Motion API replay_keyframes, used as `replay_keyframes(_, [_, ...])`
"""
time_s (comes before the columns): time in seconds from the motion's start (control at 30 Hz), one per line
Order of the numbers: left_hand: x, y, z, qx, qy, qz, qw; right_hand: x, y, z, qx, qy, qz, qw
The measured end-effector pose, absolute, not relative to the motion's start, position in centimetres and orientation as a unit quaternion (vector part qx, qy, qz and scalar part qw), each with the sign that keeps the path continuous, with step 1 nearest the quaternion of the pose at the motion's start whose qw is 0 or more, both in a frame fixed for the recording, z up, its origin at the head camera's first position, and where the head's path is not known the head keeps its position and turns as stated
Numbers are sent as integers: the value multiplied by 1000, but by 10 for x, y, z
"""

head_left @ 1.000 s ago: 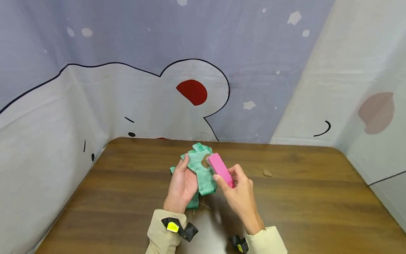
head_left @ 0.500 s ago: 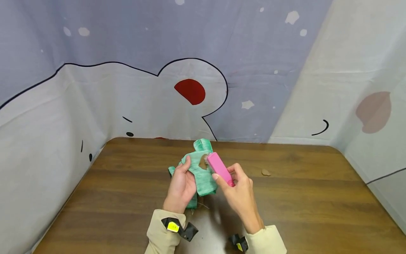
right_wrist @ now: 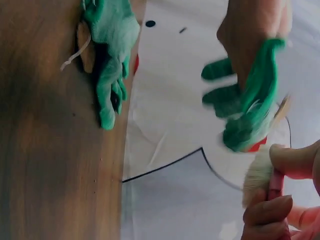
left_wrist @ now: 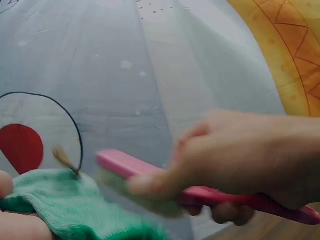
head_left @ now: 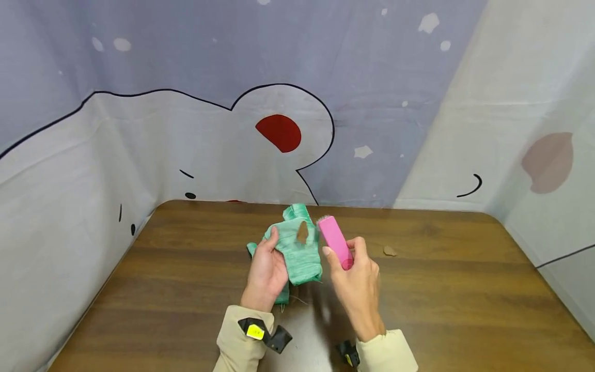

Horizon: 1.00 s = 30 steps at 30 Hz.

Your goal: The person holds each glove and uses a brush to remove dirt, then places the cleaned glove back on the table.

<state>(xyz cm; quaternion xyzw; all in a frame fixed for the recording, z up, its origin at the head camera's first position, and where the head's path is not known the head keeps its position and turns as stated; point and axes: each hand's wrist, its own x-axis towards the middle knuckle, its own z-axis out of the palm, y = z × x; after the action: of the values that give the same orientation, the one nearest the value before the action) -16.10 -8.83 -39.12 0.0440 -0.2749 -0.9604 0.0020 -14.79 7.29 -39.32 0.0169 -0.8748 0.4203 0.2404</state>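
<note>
My left hand [head_left: 267,271] holds a green knitted glove [head_left: 302,262] above the table, thumb on its near face and the other fingers hidden behind it. A thin brown flake [head_left: 302,232] shows on the glove; in the left wrist view this flake [left_wrist: 65,159] stands up from the fabric. My right hand [head_left: 359,284] grips a pink brush [head_left: 335,238] just right of the glove, with a gap between them. Its pale bristles [right_wrist: 257,172] show in the right wrist view. A second green glove [right_wrist: 112,25] lies on the table beneath the left hand.
Another brown flake [head_left: 389,251] lies on the wooden table [head_left: 441,289] to the right. Beside the second glove are a brown piece [right_wrist: 86,47] and a pale thread [right_wrist: 75,55]. A printed curtain [head_left: 372,77] hangs round the table's back and sides.
The brush has moved from the glove's brown flake to the right, off the fabric. The flake looks narrower and more upright. The held glove's finger end has shifted slightly; the left hand stays nearly still.
</note>
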Motion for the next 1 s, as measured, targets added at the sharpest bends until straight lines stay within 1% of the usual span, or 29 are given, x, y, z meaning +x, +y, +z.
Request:
replay_keyframes(0.17, [-161, -89, -389, 53, -295, -954, 14, -152, 83, -392, 5, -861, 454, 228])
replay_keyframes(0.3, [-161, -84, -387, 60, -308, -949, 8, -151, 82, -388, 48, -836, 511, 196])
replay_keyframes(0.43, [-161, -81, -388, 85, -315, -945, 19, -147, 75, -385, 102, -812, 553, 154])
replay_keyframes(0.67, [-162, -82, -388, 107, -312, -944, 27, -140, 64, -384, 177, -833, 515, 102])
replay_keyframes(0.8, [-162, -86, -386, 106, -290, -951, 16, -141, 63, -387, 190, -859, 464, 109])
replay_keyframes(1.0, [-162, -89, -386, 71, -238, -969, -1, -146, 68, -390, 158, -884, 411, 154])
